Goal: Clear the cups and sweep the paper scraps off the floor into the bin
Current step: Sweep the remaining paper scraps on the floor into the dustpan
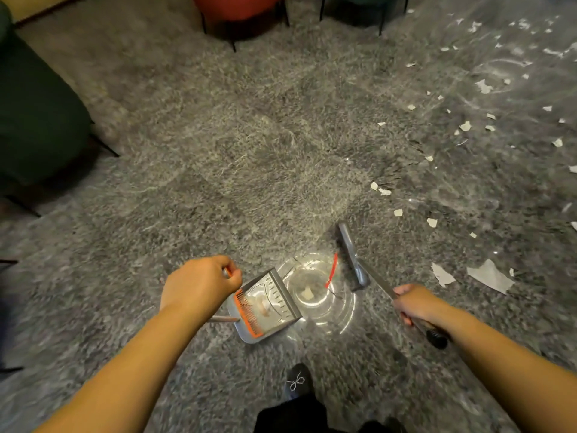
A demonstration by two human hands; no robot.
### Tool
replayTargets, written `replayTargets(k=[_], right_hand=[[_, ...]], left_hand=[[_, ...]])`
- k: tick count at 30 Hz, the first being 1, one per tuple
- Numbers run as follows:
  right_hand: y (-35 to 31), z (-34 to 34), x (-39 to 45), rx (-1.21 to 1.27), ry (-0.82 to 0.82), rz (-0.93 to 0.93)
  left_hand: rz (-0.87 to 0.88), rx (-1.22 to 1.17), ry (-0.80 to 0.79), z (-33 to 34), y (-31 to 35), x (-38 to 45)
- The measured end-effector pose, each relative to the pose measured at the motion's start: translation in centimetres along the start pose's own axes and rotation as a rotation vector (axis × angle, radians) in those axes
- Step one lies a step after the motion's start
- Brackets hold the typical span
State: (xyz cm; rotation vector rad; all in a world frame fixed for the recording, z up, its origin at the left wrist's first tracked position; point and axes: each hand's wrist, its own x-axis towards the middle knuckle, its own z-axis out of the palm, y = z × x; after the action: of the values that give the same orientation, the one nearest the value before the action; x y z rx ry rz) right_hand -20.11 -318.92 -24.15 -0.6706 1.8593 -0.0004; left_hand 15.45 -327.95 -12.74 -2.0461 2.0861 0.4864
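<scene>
The grey speckled floor [249,135] gives you open room ahead and to the left; it is bounded at the left by a dark green seat [34,120] and at the far edge by a red chair [237,7] on thin black legs, which a long handle could catch. The paper scraps [490,276] lie scattered over the right side, from just beside the broom out to the far right corner. Judge them light and limp, easily lifted by a fast stroke, so a low, slow sweep suits them.

The clear bin [315,292] stands between your hands; a few scraps already lie in its bottom. It looks thin-walled and light, likely to slide if knocked.

The dustpan [265,304], grey with an orange comb edge, is tilted with its lip at the bin's rim. Your left hand [199,285] is curled around its handle. It appears stiff and light.

The broom [351,254] rests just right of the bin. Your right hand [418,303] grips its slim shaft near the black end.

No cups are visible.
</scene>
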Motion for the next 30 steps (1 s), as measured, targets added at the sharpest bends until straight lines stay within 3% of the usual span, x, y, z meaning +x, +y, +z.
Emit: replayTargets(k=[6,15,20,30], right_hand=[[-3.2,2.4,2.4,-0.099,0.022,0.024],[-6.7,8.9,0.1,-0.262,-0.2,-0.038],[-6.6,11.4,-1.9,-0.189,-0.275,-0.096],[-0.7,9.1,-4.7,0.202,-0.189,-0.105]], left_hand=[[0.076,0.039,-0.029,-0.4,-0.6,3.4],[0.111,0.031,-0.016,-0.5,-2.2,3.9],[0.11,0.006,-0.006,-0.1,-2.4,3.2],[0.13,-0.066,-0.001,-0.9,-0.1,2.2]])
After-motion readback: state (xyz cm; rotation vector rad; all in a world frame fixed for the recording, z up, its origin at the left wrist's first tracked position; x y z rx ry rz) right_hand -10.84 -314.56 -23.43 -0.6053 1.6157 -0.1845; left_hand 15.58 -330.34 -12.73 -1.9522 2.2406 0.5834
